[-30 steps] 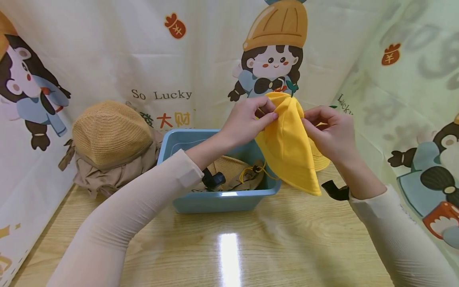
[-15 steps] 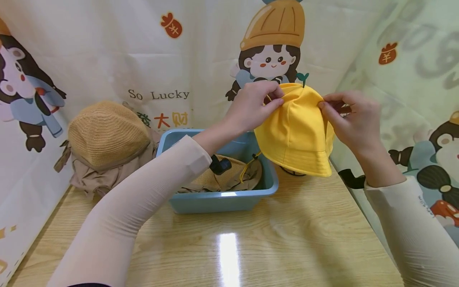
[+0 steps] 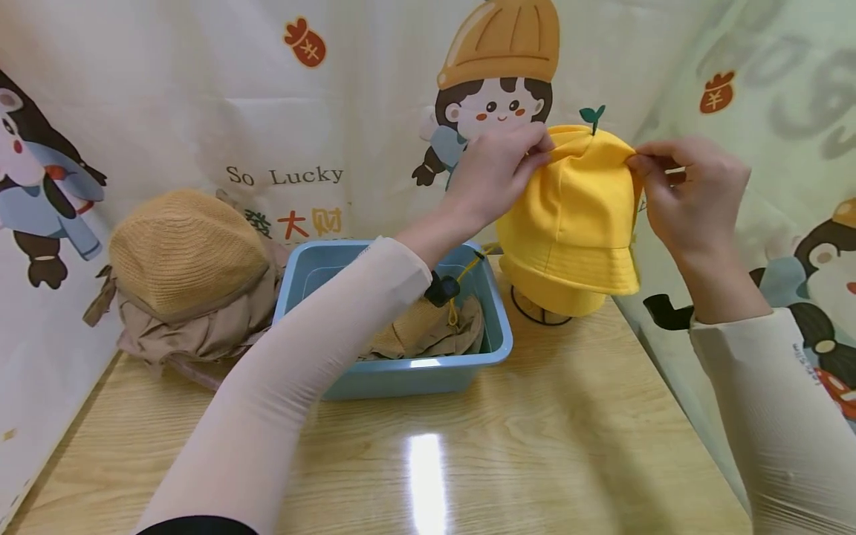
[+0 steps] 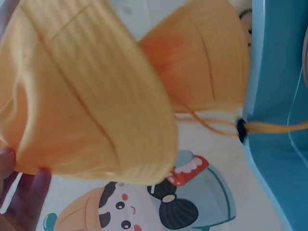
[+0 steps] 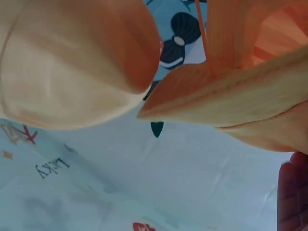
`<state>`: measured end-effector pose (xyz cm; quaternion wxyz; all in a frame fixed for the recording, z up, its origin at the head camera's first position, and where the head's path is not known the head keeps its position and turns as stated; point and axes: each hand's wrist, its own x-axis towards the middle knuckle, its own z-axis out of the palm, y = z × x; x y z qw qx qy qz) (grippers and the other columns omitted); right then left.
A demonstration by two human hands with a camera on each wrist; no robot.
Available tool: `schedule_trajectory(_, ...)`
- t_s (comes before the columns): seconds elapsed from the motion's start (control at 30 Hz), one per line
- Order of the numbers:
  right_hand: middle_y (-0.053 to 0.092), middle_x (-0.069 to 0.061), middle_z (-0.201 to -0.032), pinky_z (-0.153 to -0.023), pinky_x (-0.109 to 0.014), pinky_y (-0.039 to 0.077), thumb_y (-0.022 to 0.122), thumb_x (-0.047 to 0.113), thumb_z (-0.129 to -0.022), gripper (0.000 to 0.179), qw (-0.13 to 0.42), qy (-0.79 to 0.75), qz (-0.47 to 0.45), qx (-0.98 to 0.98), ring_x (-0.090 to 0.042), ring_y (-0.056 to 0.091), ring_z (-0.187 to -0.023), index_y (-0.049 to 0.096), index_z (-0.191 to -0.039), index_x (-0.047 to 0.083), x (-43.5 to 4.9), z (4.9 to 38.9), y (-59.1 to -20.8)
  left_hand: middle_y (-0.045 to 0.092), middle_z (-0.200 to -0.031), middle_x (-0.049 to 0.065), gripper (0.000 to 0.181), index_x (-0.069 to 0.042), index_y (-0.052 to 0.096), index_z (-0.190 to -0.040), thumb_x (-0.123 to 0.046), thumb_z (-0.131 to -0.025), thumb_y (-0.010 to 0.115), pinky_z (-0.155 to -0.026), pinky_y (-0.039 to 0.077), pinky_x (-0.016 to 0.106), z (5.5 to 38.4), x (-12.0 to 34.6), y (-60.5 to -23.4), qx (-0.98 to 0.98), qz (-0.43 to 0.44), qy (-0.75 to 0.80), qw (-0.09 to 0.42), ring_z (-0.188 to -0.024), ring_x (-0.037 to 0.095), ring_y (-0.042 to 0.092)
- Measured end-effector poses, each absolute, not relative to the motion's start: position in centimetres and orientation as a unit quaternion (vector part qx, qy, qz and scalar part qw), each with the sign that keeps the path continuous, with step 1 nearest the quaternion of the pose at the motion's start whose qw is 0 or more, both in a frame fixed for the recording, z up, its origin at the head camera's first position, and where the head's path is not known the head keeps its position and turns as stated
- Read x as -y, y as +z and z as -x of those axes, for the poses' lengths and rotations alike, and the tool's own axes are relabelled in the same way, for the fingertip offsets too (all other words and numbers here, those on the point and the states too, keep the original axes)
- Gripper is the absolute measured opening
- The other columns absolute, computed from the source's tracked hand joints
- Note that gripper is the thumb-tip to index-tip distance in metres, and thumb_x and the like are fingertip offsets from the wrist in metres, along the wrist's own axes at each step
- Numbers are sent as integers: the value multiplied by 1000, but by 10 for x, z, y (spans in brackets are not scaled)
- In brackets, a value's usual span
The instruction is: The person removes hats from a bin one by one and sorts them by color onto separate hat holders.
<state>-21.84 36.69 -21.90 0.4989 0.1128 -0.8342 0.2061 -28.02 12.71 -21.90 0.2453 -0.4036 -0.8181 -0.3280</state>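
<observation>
A yellow bucket hat (image 3: pixel 578 200) with a green sprout on its crown hangs brim down between both hands. My left hand (image 3: pixel 501 167) pinches the crown's left side, and the right hand (image 3: pixel 702 193) pinches its right side. Directly below and behind it, a second yellow hat (image 3: pixel 568 296) sits on a black wire stand (image 3: pixel 547 322). The right wrist view shows the underside of the held hat (image 5: pixel 240 101) beside the second hat (image 5: pixel 72 67). A yellow drawstring (image 4: pixel 207 126) with a black toggle trails over the rim of the blue bin (image 4: pixel 267 120).
Inside the blue bin lies a tan woven hat (image 3: pixel 397 327) with brown cloth. Left of it, another tan woven hat (image 3: pixel 187 253) with a brown fabric brim stands on the wooden table (image 3: pixel 521 446). A printed curtain (image 3: pixel 381 111) closes off the back and sides.
Both hands have carried the held hat up and to the right, spreading its crown wider. It has come from over the bin's right edge to over the second hat.
</observation>
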Motion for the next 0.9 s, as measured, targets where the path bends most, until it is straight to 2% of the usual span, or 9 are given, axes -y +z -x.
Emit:
schedule_trajectory(0.13, 75, -8, -92, -72, 1, 40, 72, 27, -93, 25, 518, 190, -103, 828, 26, 49, -82, 79, -93, 3, -369, 221, -211, 63, -103, -2, 19, -13, 67, -105, -26, -103, 53, -87, 41, 16, 284, -134, -215, 815, 399, -325, 268, -98, 12, 57)
schedule_trajectory(0.27, 68, 18, -86, -73, 1, 39, 68, 37, -95, 35, 544, 170, -101, 816, 25, 47, -84, 79, -94, 4, -376, 219, -204, 63, -104, -2, 19, -13, 66, -105, -26, -103, 52, -90, 39, 14, 284, -144, -213, 804, 397, -336, 289, -100, 12, 56)
schedule_trajectory(0.3, 67, 17, -84, -74, 1, 39, 68, 39, -95, 37, 550, 164, -99, 813, 21, 49, -83, 79, -94, 4, -378, 218, -204, 62, -105, -3, 19, -13, 67, -105, -26, -103, 52, -91, 39, 14, 283, -147, -214, 803, 396, -334, 295, -101, 12, 56)
schedule_trajectory(0.37, 67, 15, -82, -77, 0, 39, 68, 41, -94, 38, 561, 153, -91, 808, 7, 58, -81, 79, -93, 5, -382, 217, -205, 62, -104, -4, 20, -14, 66, -105, -28, -103, 52, -92, 38, 14, 283, -153, -216, 801, 395, -333, 301, -101, 12, 55)
schedule_trajectory(0.47, 71, -12, -85, -80, -4, 36, 68, 43, -93, 38, 569, 129, -83, 808, -23, 65, -80, 79, -93, 6, -388, 215, -213, 60, -103, -4, 21, -13, 66, -105, -29, -103, 52, -91, 38, 15, 285, -163, -224, 806, 392, -331, 294, -99, 13, 54)
schedule_trajectory(0.53, 71, -18, -88, -79, -11, 36, 67, 42, -94, 37, 561, 109, -86, 816, -37, 63, -82, 79, -94, 6, -393, 215, -221, 60, -103, -4, 20, -13, 65, -104, -28, -103, 51, -90, 40, 16, 287, -168, -232, 813, 389, -330, 281, -99, 14, 55)
schedule_trajectory(0.67, 71, -18, -89, -76, -13, 32, 65, 38, -96, 36, 525, 87, -99, 840, -37, 63, -81, 78, -96, 5, -401, 216, -239, 62, -106, -5, 19, -14, 65, -104, -26, -104, 51, -90, 42, 17, 292, -173, -252, 829, 379, -319, 260, -99, 15, 56)
schedule_trajectory(0.77, 70, -18, -88, -76, -6, 30, 70, 33, -94, 31, 497, 109, -99, 855, -33, 62, -79, 78, -95, 3, -404, 218, -252, 62, -108, -5, 18, -15, 66, -106, -26, -104, 51, -92, 42, 18, 294, -175, -266, 836, 372, -318, 249, -100, 14, 57)
schedule_trajectory(0.9, 70, -14, -92, -75, 0, 32, 71, 26, -93, 26, 441, 172, -71, 878, -7, 58, -84, 77, -97, 1, -405, 220, -270, 63, -107, -5, 17, -16, 66, -108, -25, -104, 52, -91, 43, 18, 294, -177, -281, 843, 366, -319, 230, -99, 13, 58)
